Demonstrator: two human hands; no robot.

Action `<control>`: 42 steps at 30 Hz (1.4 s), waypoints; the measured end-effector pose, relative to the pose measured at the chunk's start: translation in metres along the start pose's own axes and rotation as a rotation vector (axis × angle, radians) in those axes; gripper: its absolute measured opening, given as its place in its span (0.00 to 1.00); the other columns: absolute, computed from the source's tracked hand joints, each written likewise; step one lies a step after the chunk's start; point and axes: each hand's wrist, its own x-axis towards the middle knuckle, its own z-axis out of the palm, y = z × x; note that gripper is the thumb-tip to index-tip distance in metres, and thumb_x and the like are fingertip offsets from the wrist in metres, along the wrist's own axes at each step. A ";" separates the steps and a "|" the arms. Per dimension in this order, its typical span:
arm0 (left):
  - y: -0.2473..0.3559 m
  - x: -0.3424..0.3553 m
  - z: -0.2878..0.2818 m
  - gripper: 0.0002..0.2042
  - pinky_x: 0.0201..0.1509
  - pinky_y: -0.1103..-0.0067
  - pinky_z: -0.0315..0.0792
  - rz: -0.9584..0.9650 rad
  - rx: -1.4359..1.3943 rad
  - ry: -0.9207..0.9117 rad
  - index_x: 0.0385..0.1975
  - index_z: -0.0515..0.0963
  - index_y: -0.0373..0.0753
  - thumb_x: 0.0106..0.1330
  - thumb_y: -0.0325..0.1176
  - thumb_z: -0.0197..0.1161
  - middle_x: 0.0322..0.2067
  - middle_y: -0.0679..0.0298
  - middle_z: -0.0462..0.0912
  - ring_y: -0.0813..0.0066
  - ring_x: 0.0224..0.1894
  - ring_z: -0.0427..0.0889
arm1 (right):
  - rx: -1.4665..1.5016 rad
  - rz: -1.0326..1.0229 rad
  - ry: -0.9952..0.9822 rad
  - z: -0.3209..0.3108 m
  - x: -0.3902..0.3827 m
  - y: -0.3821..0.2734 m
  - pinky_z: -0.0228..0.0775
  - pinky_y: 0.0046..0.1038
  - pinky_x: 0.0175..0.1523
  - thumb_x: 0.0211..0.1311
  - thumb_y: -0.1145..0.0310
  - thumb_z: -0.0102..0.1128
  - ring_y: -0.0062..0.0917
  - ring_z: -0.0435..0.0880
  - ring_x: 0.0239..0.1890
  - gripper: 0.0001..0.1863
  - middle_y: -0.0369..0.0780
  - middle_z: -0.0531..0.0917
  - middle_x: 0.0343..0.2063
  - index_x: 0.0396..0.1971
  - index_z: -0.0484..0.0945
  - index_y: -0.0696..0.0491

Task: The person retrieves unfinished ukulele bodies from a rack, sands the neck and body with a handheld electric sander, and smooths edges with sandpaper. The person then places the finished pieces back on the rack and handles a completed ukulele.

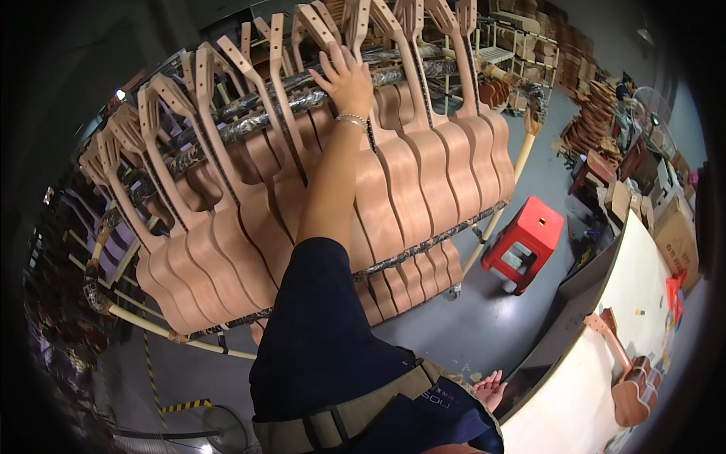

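Observation:
A row of bare-wood ukuleles [401, 197] hangs side by side on a rack, headstocks up and bodies down. My left arm stretches across them. With fingers spread, my left hand [349, 85] lies at the necks, by a headstock [358, 26] and the rack's plastic-wrapped upper bar [302, 100]. Its palm is hidden, and I cannot tell how firmly it touches a neck. Low on the right, my right hand [490, 390] is partly hidden by my clothing. Its fingers are loosely apart and hold nothing, close to the edge of a pale worktable [560, 401].
A red plastic stool [529, 234] stands on the grey floor right of the rack. One more ukulele [631, 386] lies on the worktable. Cardboard boxes [675, 238], a fan [655, 119] and stacked wooden parts [597, 113] line the right side. A lower ukulele row [416, 280] hangs beneath.

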 end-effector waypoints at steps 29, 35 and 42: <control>0.071 -0.091 -0.338 0.16 0.20 0.78 0.72 0.038 -1.644 -0.809 0.26 0.69 0.27 0.67 0.36 0.48 0.16 0.63 0.74 0.76 0.17 0.74 | -0.116 -0.126 -0.066 -0.098 -0.044 -0.016 0.64 0.17 0.43 0.63 0.45 0.42 0.17 0.70 0.43 0.29 0.34 0.68 0.55 0.58 0.63 0.47; 0.135 -0.208 -0.397 0.12 0.56 0.54 0.65 -0.689 -2.454 -1.409 0.42 0.63 0.37 0.68 0.39 0.47 0.33 0.58 0.72 0.65 0.35 0.75 | -0.017 -0.557 -0.156 -0.062 -0.109 0.004 0.51 0.35 0.63 0.59 0.36 0.32 0.33 0.57 0.62 0.41 0.42 0.57 0.62 0.63 0.49 0.51; 0.204 -0.252 -0.460 0.13 0.64 0.55 0.55 -0.799 -2.638 -1.801 0.40 0.64 0.39 0.65 0.42 0.51 0.31 0.61 0.67 0.69 0.37 0.69 | 0.158 -1.096 0.294 -0.080 -0.168 -0.031 0.52 0.31 0.63 0.66 0.44 0.27 0.28 0.58 0.62 0.33 0.39 0.58 0.61 0.62 0.50 0.52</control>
